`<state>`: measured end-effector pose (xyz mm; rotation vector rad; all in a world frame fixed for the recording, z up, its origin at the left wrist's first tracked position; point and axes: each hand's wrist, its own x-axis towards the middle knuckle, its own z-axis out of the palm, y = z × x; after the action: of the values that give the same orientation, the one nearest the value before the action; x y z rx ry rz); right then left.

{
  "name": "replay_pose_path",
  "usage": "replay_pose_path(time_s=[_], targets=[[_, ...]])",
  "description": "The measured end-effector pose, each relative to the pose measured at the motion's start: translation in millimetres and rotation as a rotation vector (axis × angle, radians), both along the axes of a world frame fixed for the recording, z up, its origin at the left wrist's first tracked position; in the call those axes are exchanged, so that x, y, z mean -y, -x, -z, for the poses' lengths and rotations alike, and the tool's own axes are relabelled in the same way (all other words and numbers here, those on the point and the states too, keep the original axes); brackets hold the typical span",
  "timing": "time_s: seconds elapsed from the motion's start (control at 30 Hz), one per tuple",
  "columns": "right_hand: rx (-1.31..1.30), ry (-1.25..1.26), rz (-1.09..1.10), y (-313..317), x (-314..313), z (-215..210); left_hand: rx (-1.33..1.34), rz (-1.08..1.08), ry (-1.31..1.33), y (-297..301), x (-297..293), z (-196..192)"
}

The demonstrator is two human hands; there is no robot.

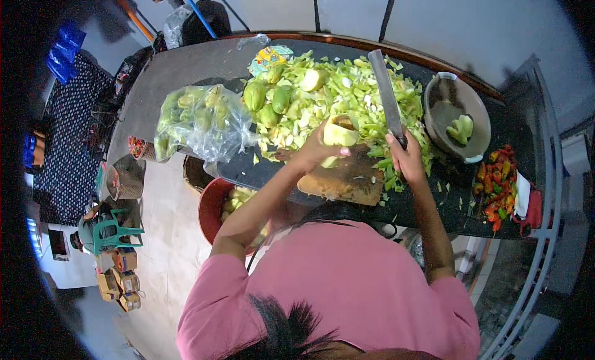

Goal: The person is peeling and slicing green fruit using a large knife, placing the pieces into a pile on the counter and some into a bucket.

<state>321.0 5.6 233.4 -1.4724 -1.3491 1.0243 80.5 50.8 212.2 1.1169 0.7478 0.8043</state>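
My left hand (317,148) holds a peeled pale green mango (339,134) above the wooden cutting board (347,184). My right hand (406,155) grips the handle of a long cleaver (385,90), its blade raised and pointing away over a big heap of green peelings (347,90). Three whole green mangoes (268,103) lie at the heap's left side, and a peeled piece (312,79) rests on top of it.
A clear plastic bag of green mangoes (198,119) lies at the left of the dark counter (186,69). A metal bowl (447,100) with cut pieces stands at the right, with red and green chillies (496,183) near it. A red tub (214,208) sits below the counter.
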Motion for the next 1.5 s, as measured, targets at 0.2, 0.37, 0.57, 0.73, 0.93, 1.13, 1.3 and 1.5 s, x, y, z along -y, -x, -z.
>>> replay_pose_path(time_s=[0.2,0.37,0.57,0.73,0.93,1.13,1.3,1.5], targets=[[-0.108,0.01,-0.225,14.8,20.2,-37.7,-0.013,0.098,-0.139,1.4,2.8,-21.6],[-0.097,0.045,-0.304,26.3,31.1,-57.8,-0.05,0.152,-0.24,5.3,10.1,-35.4],[-0.179,0.036,-0.371,23.9,33.4,-50.7,-0.115,0.199,-0.277,13.6,18.8,-57.3],[-0.177,0.128,-0.376,28.1,44.3,-51.6,-0.145,0.319,-0.298,25.0,16.9,-75.2],[-0.216,0.215,-0.368,32.5,44.8,-51.2,-0.23,0.346,-0.374,24.7,15.0,-76.1],[-0.153,0.288,-0.435,27.8,45.3,-38.9,-0.216,0.51,-0.342,29.6,11.9,-72.9],[-0.226,0.305,-0.385,34.3,44.0,-43.1,-0.254,0.453,-0.453,24.7,10.4,-61.9],[-0.176,0.389,-0.485,23.7,42.6,-19.9,-0.317,0.59,-0.314,30.4,-1.8,-34.2]])
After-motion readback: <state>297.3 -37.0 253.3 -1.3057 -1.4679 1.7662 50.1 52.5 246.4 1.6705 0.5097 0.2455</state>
